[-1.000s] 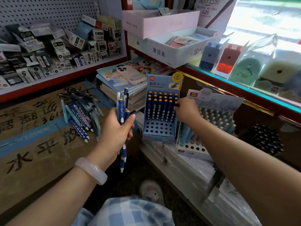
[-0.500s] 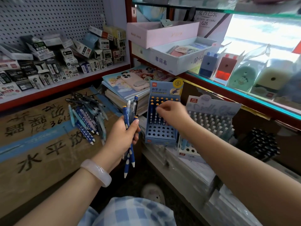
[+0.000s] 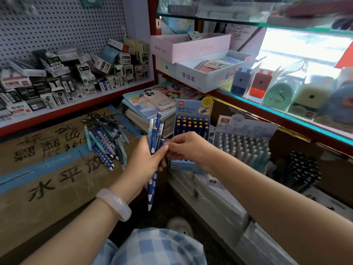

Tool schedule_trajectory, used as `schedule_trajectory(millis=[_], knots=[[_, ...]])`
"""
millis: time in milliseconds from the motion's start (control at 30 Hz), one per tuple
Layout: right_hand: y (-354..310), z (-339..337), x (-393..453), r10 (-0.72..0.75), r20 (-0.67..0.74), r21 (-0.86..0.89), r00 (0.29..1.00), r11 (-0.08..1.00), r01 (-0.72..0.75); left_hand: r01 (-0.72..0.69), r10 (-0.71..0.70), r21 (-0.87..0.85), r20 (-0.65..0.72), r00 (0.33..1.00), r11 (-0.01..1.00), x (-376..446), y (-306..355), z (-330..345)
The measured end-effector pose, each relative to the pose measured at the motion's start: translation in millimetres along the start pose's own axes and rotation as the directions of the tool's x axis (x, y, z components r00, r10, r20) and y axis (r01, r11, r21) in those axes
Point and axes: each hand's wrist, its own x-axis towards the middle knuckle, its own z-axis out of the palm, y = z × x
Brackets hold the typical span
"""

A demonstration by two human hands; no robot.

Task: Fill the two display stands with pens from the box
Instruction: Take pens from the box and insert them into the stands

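While the left hand (image 3: 145,159) grips a small bunch of pens (image 3: 155,142) upright, its fingers curled round the barrels, the right hand (image 3: 188,148) reaches across to the bunch with its fingertips (image 3: 168,149) closed on one pen at about mid-barrel. In the head view, the only one, the step in hand looks like drawing a single pen out of the bunch to seat it in a stand.

The dark blue display stand (image 3: 192,134) sits just behind the right hand. Its upper rows carry orange-capped pens; the lower part is hidden by the hand, so I cannot tell how many holes are still free there. Just to its right, the pale display stand (image 3: 244,140) appears fully stocked with light-capped pens.

A loose heap of pens (image 3: 106,138) lies on the cardboard box (image 3: 47,169), well to the left of both stands, so stock remains to be placed. I judge the task to be somewhere past its middle.

The next move calls for freeing the pinched pen without dragging its neighbours out of the left hand's grasp, then carrying it to the blue stand and lowering it tip-first into a free hole. The holes sit close together, so the pen must go in straight to avoid knocking seated ones.

A phone (image 3: 159,99) rests on a stack of books (image 3: 145,111) behind the bunch.
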Motion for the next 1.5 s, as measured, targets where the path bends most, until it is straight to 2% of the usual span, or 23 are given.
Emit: schedule_trajectory(millis=[167,233,300,367,433,500,567,633,700,767,933,1100,1267,1367,1500], knots=[[7,-3,0,-0.009,0.013,-0.009,1.000,1.000,0.009,0.045,-0.044,-0.011,0.087,0.995,0.999,1,-2,0],[10,-3,2,0.014,0.017,-0.028,1.000,1.000,-0.013,0.054,-0.055,0.018,0.117,0.992,0.998,2,-5,1],[13,-5,4,0.056,-0.002,0.023,0.998,0.998,-0.056,0.069,-0.072,0.023,0.139,0.988,0.997,3,-6,2],[15,-12,6,0.109,-0.080,0.196,0.991,0.976,-0.092,0.131,-0.122,-0.061,0.123,0.985,0.990,5,-8,3],[12,-26,10,0.167,-0.211,0.409,0.963,0.910,-0.068,0.196,-0.187,-0.145,0.073,0.980,0.970,8,-11,0],[10,-41,16,0.176,-0.370,0.455,0.912,0.891,0.013,0.241,-0.244,-0.197,0.008,0.970,0.950,11,-17,-3],[12,-52,27,0.096,-0.516,0.319,0.851,0.944,0.088,0.256,-0.273,-0.227,-0.045,0.961,0.939,15,-21,-5],[19,-55,37,-0.068,-0.611,0.049,0.789,0.991,0.123,0.252,-0.274,-0.231,-0.068,0.959,0.940,16,-23,-5],[28,-52,45,-0.220,-0.595,-0.184,0.773,0.974,0.135,0.244,-0.265,-0.231,-0.065,0.962,0.942,18,-23,-3],[34,-46,52,-0.296,-0.535,-0.302,0.791,0.942,0.148,0.237,-0.254,-0.222,-0.050,0.966,0.946,19,-23,-2],[46,-34,66,-0.348,-0.465,-0.394,0.814,0.905,0.162,0.219,-0.229,-0.197,-0.025,0.973,0.956,23,-25,-3],[49,-25,71,-0.319,-0.399,-0.388,0.860,0.908,0.157,0.226,-0.235,-0.204,-0.021,0.972,0.952,24,-28,-6],[40,-27,77,-0.326,-0.309,-0.473,0.894,0.868,0.153,0.235,-0.245,-0.214,-0.025,0.969,0.948,24,-30,-5],[33,-29,82,-0.374,-0.269,-0.582,0.888,0.797,0.159,0.222,-0.232,-0.217,-0.023,0.972,0.951,24,-28,-4],[32,-24,84,-0.388,-0.308,-0.641,0.869,0.759,0.112,0.214,-0.226,-0.227,-0.028,0.974,0.950,23,-27,-5]])
